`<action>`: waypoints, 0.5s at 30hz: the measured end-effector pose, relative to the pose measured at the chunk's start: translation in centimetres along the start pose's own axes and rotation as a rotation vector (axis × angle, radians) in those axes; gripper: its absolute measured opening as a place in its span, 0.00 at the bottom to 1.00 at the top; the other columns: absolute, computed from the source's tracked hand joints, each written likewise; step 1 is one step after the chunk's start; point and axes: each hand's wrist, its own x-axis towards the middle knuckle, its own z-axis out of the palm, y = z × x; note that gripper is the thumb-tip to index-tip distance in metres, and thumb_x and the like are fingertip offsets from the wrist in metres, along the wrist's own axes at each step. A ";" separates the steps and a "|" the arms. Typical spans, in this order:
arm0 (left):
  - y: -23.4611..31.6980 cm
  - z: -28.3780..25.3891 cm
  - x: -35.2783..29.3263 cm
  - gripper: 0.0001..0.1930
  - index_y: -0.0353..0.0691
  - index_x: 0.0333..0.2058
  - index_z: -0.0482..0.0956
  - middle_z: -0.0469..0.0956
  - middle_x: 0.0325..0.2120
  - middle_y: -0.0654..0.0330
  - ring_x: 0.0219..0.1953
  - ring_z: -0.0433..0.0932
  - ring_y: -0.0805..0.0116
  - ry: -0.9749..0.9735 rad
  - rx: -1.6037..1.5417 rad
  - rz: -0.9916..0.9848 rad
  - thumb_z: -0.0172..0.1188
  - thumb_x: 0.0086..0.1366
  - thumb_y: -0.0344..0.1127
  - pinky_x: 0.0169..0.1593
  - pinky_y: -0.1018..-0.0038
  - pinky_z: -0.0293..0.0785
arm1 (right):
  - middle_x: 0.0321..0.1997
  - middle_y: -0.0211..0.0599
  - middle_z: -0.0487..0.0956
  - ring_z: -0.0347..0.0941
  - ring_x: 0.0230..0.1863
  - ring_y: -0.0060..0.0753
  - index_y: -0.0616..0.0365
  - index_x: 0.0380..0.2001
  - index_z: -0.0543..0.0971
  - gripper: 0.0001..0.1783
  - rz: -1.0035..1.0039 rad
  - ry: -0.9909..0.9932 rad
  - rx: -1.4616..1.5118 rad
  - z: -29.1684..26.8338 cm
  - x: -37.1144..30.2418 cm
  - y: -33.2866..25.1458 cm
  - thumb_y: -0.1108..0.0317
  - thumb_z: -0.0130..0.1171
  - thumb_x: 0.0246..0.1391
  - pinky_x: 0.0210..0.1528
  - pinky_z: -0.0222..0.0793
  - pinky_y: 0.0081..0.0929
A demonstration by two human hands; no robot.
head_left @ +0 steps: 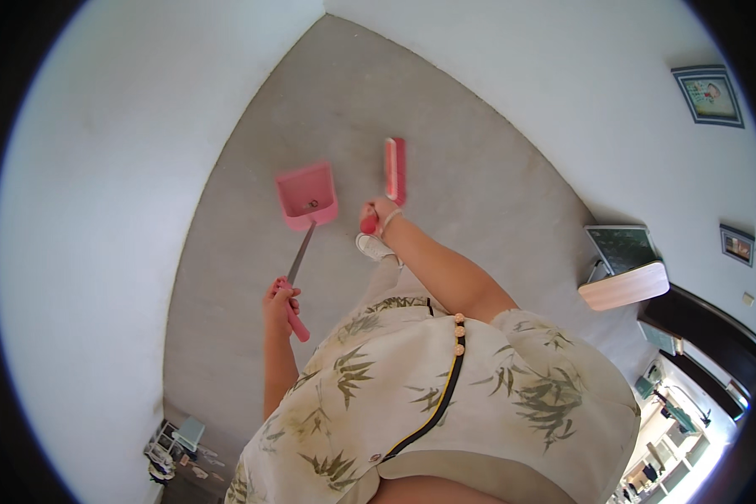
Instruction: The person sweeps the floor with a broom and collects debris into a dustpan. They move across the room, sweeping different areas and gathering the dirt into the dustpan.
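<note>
My left hand [282, 302] is wrapped round the pink grip of a long-handled dustpan [307, 186]. Its pink pan rests at or just above the grey floor, ahead and to the left, with a small dark bit of debris [313, 204] in it. Closed on the pink end of a broom's handle is my right hand [381, 215]. Beyond that hand shows the broom head [396, 170], pink and red with a pale edge, to the right of the dustpan and apart from it. Most of the broom's stick is hidden by my hand.
White walls meet in a corner at the far end of the grey floor [336, 92]. On the right stand a dark board [622, 249] and a pale wooden top [624, 286]. Framed pictures [707, 96] hang on the right wall. A small rack with items [176, 443] sits at lower left.
</note>
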 end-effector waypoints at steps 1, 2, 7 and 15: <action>-0.1 0.0 -0.3 0.18 0.41 0.44 0.69 0.74 0.24 0.56 0.14 0.66 0.76 0.008 0.004 -0.014 0.50 0.50 0.27 0.16 0.81 0.63 | 0.08 0.25 0.58 0.55 0.09 0.22 0.55 0.16 0.61 0.11 -0.096 -0.113 -0.129 1.2 0.4 -0.3 0.71 0.41 0.51 0.13 0.54 0.20; -0.1 -0.1 -0.3 0.18 0.41 0.44 0.69 0.74 0.24 0.56 0.14 0.66 0.76 -0.003 0.013 -0.004 0.50 0.50 0.27 0.16 0.81 0.63 | 0.08 0.25 0.59 0.56 0.09 0.21 0.56 0.17 0.62 0.10 -0.196 -0.225 -0.261 2.1 0.6 -0.9 0.70 0.42 0.51 0.13 0.55 0.19; -1.2 -0.7 -0.3 0.16 0.40 0.43 0.68 0.74 0.24 0.57 0.15 0.66 0.77 -0.040 0.056 0.020 0.49 0.53 0.30 0.17 0.82 0.64 | 0.09 0.25 0.62 0.57 0.09 0.18 0.58 0.19 0.64 0.10 0.017 -0.210 -0.056 2.1 -1.7 -2.9 0.67 0.45 0.53 0.12 0.57 0.15; -0.4 0.6 -0.1 0.17 0.40 0.43 0.68 0.73 0.23 0.57 0.15 0.66 0.77 -0.016 0.009 0.002 0.49 0.52 0.30 0.16 0.81 0.64 | 0.10 0.28 0.62 0.58 0.10 0.20 0.59 0.19 0.64 0.11 -0.392 0.135 -0.338 -7.1 -7.0 -7.4 0.66 0.45 0.51 0.11 0.55 0.15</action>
